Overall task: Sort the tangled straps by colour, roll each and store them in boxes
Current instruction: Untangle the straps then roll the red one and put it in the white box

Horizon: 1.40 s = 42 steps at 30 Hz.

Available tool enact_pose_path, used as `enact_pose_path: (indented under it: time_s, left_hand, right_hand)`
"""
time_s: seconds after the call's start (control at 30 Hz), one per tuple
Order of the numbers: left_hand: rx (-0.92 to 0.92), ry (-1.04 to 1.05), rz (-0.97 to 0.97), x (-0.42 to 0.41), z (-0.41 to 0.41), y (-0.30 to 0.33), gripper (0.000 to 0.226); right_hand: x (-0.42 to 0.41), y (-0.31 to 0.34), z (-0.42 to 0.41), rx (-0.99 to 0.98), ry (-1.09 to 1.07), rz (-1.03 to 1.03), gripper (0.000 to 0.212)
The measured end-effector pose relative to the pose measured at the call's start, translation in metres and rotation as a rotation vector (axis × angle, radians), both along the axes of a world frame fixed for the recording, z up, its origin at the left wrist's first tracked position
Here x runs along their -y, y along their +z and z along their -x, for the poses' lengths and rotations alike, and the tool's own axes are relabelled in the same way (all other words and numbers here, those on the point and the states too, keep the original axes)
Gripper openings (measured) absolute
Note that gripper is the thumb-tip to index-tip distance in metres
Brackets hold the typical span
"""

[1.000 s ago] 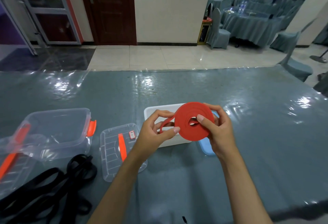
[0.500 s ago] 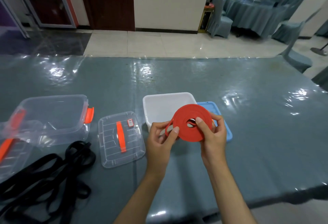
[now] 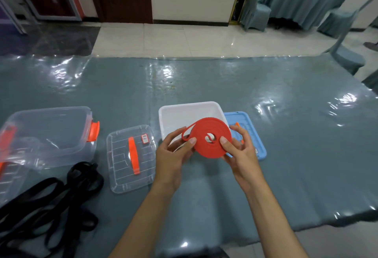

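A rolled red strap (image 3: 210, 137) forms a flat coil held up over the near edge of the white box (image 3: 178, 114). My right hand (image 3: 238, 149) grips the coil's right side, thumb on its face. My left hand (image 3: 173, 151) pinches the coil's left edge, where a loose end loops out. A tangle of black straps (image 3: 51, 200) lies on the table at the near left. A clear box (image 3: 45, 135) with orange latches stands at the left, and its clear lid (image 3: 131, 157) lies beside it.
A blue lid (image 3: 251, 135) lies right of the white box, partly behind my right hand. The table (image 3: 286, 135) is covered in shiny grey-blue plastic; its near edge runs at the lower right. Covered chairs and a draped table stand far behind.
The camera has tilted down and the boxes now sit higher in view. The red coil has turned flatter toward me, over the white box's near edge; both hands keep their hold.
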<state>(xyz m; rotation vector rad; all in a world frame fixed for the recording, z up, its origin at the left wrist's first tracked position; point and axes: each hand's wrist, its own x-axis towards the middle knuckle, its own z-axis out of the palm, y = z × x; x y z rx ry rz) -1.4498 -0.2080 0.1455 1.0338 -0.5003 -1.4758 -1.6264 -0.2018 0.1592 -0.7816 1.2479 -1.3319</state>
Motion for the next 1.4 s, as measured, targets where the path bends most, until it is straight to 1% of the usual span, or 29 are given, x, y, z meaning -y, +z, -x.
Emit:
enact_pose_path:
  time_s: [0.03, 0.07, 0.13, 0.23, 0.37, 0.43, 0.57, 0.63, 0.73, 0.9, 1.07, 1.17, 1.27, 1.4]
  left_hand:
    - [0.005, 0.015, -0.008, 0.006, 0.002, -0.001, 0.040]
    - [0.009, 0.027, -0.018, 0.013, 0.004, -0.001, 0.038]
    - [0.031, 0.037, -0.038, 0.030, 0.007, -0.003, 0.038]
    - [0.066, 0.046, -0.106, 0.061, 0.009, -0.012, 0.040]
    - [0.116, 0.050, -0.213, 0.105, 0.014, -0.031, 0.042]
    - [0.127, 0.070, -0.249, 0.126, 0.019, -0.042, 0.040]
    - [0.155, 0.113, -0.340, 0.161, 0.030, -0.069, 0.036]
    - [0.165, 0.146, -0.395, 0.174, 0.035, -0.090, 0.036]
    - [0.197, 0.165, -0.481, 0.193, 0.038, -0.123, 0.040]
    - [0.233, 0.118, -0.630, 0.221, 0.035, -0.163, 0.036]
    - [0.255, 0.107, -0.736, 0.234, 0.030, -0.191, 0.041]
    - [0.326, 0.148, -0.710, 0.237, 0.030, -0.197, 0.036]
    - [0.391, 0.157, -0.688, 0.238, 0.027, -0.199, 0.032]
    - [0.394, 0.128, -0.672, 0.238, 0.023, -0.202, 0.034]
  right_hand:
    - [0.006, 0.000, 0.000, -0.009, 0.008, -0.002, 0.044]
    - [0.012, 0.000, 0.000, -0.017, 0.013, -0.005, 0.043]
    - [0.028, -0.004, 0.001, -0.028, 0.030, -0.026, 0.035]
    - [0.060, -0.018, 0.010, -0.053, 0.079, -0.125, 0.028]
    - [0.108, -0.041, 0.023, -0.302, 0.144, -0.191, 0.018]
    - [0.130, -0.051, 0.027, -0.363, 0.177, -0.213, 0.018]
    - [0.173, -0.072, 0.031, -0.518, 0.269, -0.275, 0.021]
    - [0.191, -0.083, 0.027, -0.624, 0.392, -0.317, 0.028]
    - [0.208, -0.098, 0.022, -0.720, 0.552, -0.363, 0.038]
    - [0.226, -0.120, 0.017, -0.706, 0.687, -0.476, 0.038]
    - [0.241, -0.136, 0.013, -0.747, 0.793, -0.552, 0.036]
    - [0.244, -0.146, 0.013, -0.730, 0.813, -0.562, 0.030]
    - [0.243, -0.154, 0.014, -0.735, 0.808, -0.519, 0.028]
    - [0.243, -0.161, 0.017, -0.718, 0.758, -0.519, 0.027]
